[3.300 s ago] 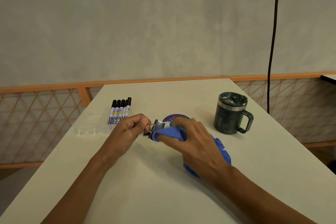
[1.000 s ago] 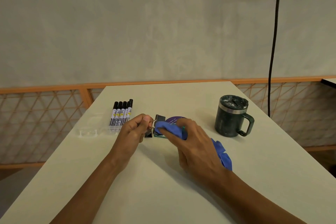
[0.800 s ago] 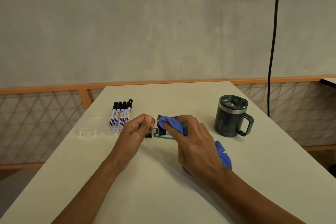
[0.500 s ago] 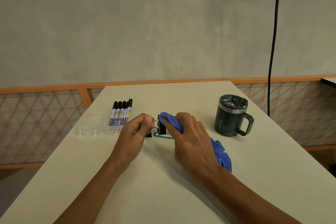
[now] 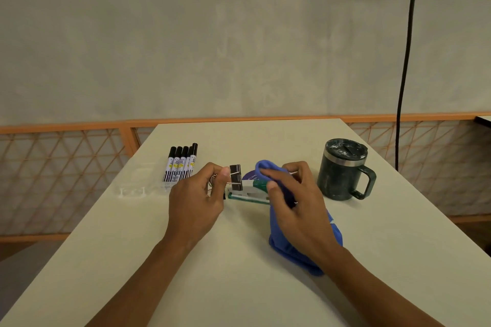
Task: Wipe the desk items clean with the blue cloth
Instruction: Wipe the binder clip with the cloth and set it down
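Left hand (image 5: 196, 199) pinches the silver wire handles of a black binder clip (image 5: 235, 180) between thumb and curled fingers, and holds it just left of the table's middle. From this view the clip overlaps the left end of a green stapler (image 5: 249, 193); whether the two touch cannot be told. Half a second ago the cloth-covered fingers of the right hand (image 5: 295, 202) were pressed against the clip and hid part of it. Now that hand has drawn off to the right, a gap has opened between cloth and clip, and the clip's whole dark body shows. The left hand's grip is as it was.

The right hand is curled round the blue cloth (image 5: 292, 252). One fold is draped over its raised forefinger, and the rest hangs below the palm in a bunch that rests on the table (image 5: 239, 287) on the near side of the stapler. The clip's body is glossy black, with thin bright wire loops running back into the pinch.

A purple disc (image 5: 248, 176) lies partly hidden behind the stapler. Five black-capped markers (image 5: 182, 163) lie side by side at the far left. A dark lidded mug (image 5: 344, 170) stands to the right, well apart from the hands.
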Tool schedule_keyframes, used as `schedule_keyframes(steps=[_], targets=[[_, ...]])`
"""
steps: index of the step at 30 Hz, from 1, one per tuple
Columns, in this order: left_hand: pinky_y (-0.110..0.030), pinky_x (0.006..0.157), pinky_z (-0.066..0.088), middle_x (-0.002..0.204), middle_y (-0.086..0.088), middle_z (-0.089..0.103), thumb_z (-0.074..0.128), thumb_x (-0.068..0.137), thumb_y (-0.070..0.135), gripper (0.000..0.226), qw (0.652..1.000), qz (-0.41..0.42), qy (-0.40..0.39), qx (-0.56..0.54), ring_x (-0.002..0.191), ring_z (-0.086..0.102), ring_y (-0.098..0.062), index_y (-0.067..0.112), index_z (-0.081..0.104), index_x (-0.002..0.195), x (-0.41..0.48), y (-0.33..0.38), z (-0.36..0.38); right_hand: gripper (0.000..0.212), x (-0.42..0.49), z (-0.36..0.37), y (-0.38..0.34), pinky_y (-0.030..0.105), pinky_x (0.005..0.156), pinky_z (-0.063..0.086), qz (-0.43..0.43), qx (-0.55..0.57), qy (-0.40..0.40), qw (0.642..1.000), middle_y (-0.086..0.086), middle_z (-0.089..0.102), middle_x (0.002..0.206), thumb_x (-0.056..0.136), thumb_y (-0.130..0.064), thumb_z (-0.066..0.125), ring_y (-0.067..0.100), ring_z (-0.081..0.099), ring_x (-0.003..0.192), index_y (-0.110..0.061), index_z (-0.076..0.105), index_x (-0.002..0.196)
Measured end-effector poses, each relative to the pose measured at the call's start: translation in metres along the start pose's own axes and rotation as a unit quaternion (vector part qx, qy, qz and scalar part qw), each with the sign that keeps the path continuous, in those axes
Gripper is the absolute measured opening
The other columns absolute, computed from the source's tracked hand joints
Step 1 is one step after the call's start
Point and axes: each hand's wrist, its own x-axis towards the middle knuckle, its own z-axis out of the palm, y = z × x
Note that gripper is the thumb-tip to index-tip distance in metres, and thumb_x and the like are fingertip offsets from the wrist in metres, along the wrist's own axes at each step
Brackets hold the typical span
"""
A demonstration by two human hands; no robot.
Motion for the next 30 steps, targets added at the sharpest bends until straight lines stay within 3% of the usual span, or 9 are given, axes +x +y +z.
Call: schedule_keyframes(steps=[2, 4, 6, 10, 15, 21, 24, 27, 30], targets=[[-0.017, 0.049, 0.025, 0.069, 0.027, 0.058, 0.059, 0.107, 0.04, 0.022, 1.0, 0.007, -0.007, -0.003, 0.056, 0.052, -0.008, 0.027, 0.07, 0.094, -0.001, 0.0, 0.001, 0.034, 0.005, -0.002, -0.002, 0.026, 0.082, 0.054, 0.077, 0.107, 0.001, 0.991, -0.017, 0.056, 0.113, 0.108, -0.027, 0.047, 0.012, 0.061, 0.107, -0.039, 0.075, 0.124], [-0.02, 0.049, 0.027, 0.062, 0.019, 0.055, 0.058, 0.108, 0.045, 0.025, 1.0, 0.005, -0.016, -0.008, 0.054, 0.051, -0.01, 0.028, 0.071, 0.096, -0.003, 0.0, 0.005, 0.033, 0.008, -0.005, -0.003, 0.03, 0.082, 0.056, 0.104, 0.131, 0.002, 0.986, -0.019, 0.063, 0.11, 0.109, -0.019, 0.053, 0.012, 0.064, 0.105, -0.038, 0.078, 0.115], [-0.019, 0.049, 0.027, 0.058, 0.014, 0.051, 0.057, 0.109, 0.048, 0.027, 1.0, 0.01, -0.023, -0.003, 0.051, 0.048, -0.011, 0.03, 0.071, 0.096, -0.005, 0.002, 0.007, 0.027, 0.009, -0.005, -0.002, 0.031, 0.078, 0.056, 0.104, 0.114, 0.005, 0.988, -0.018, 0.069, 0.108, 0.103, -0.013, 0.065, 0.014, 0.066, 0.099, -0.036, 0.079, 0.109], [-0.014, 0.049, 0.028, 0.056, 0.016, 0.051, 0.057, 0.108, 0.045, 0.024, 0.999, 0.023, -0.034, 0.001, 0.054, 0.053, -0.007, 0.03, 0.07, 0.095, -0.008, 0.01, 0.009, 0.019, 0.008, -0.004, -0.008, 0.018, 0.075, 0.051, 0.068, 0.111, -0.011, 0.991, -0.012, 0.072, 0.108, 0.096, -0.013, 0.076, 0.019, 0.067, 0.102, -0.03, 0.079, 0.103], [-0.022, 0.049, 0.034, 0.06, 0.01, 0.057, 0.052, 0.109, 0.051, 0.028, 1.0, 0.02, -0.017, 0.011, 0.055, 0.052, -0.013, 0.032, 0.067, 0.095, -0.006, 0.003, 0.008, 0.021, 0.007, -0.009, -0.013, 0.032, 0.08, 0.057, 0.084, 0.118, -0.012, 0.989, -0.013, 0.072, 0.111, 0.098, -0.013, 0.072, 0.018, 0.068, 0.101, -0.03, 0.069, 0.109], [-0.029, 0.051, 0.038, 0.062, 0.009, 0.057, 0.05, 0.107, 0.051, 0.03, 1.0, 0.019, 0.003, 0.002, 0.054, 0.049, -0.015, 0.031, 0.069, 0.096, -0.003, 0.002, 0.005, 0.045, 0.009, -0.012, -0.011, 0.023, 0.091, 0.057, 0.076, 0.106, -0.011, 0.991, -0.026, 0.063, 0.117, 0.096, -0.008, 0.074, 0.007, 0.066, 0.11, -0.042, 0.054, 0.116], [-0.017, 0.052, 0.033, 0.063, 0.014, 0.057, 0.05, 0.107, 0.05, 0.03, 1.0, 0.022, 0.012, -0.001, 0.057, 0.052, -0.012, 0.03, 0.07, 0.098, -0.001, 0.003, 0.002, 0.045, 0.009, -0.016, -0.008, 0.028, 0.081, 0.055, -0.042, 0.021, 0.004, 0.999, -0.017, 0.067, 0.105, 0.092, 0.005, 0.071, 0.011, 0.065, 0.096, -0.038, 0.063, 0.101], [-0.015, 0.052, 0.032, 0.063, 0.017, 0.056, 0.054, 0.109, 0.047, 0.027, 1.0, 0.022, 0.015, -0.005, 0.059, 0.053, -0.009, 0.029, 0.071, 0.099, -0.001, 0.005, 0.001, 0.036, 0.008, -0.016, -0.003, 0.033, 0.069, 0.05, -0.186, -0.089, 0.058, 0.977, -0.004, 0.06, 0.096, 0.078, 0.017, 0.075, 0.016, 0.057, 0.087, -0.018, 0.067, 0.081], [-0.015, 0.052, 0.031, 0.061, 0.017, 0.054, 0.055, 0.108, 0.044, 0.025, 0.999, 0.021, 0.014, -0.021, 0.055, 0.05, -0.009, 0.029, 0.071, 0.098, -0.002, 0.008, 0.0, 0.034, 0.006, -0.013, -0.01, 0.028, 0.081, 0.052, -0.103, -0.013, 0.066, 0.992, -0.006, 0.059, 0.106, 0.083, 0.01, 0.079, 0.013, 0.061, 0.097, -0.018, 0.064, 0.092]])
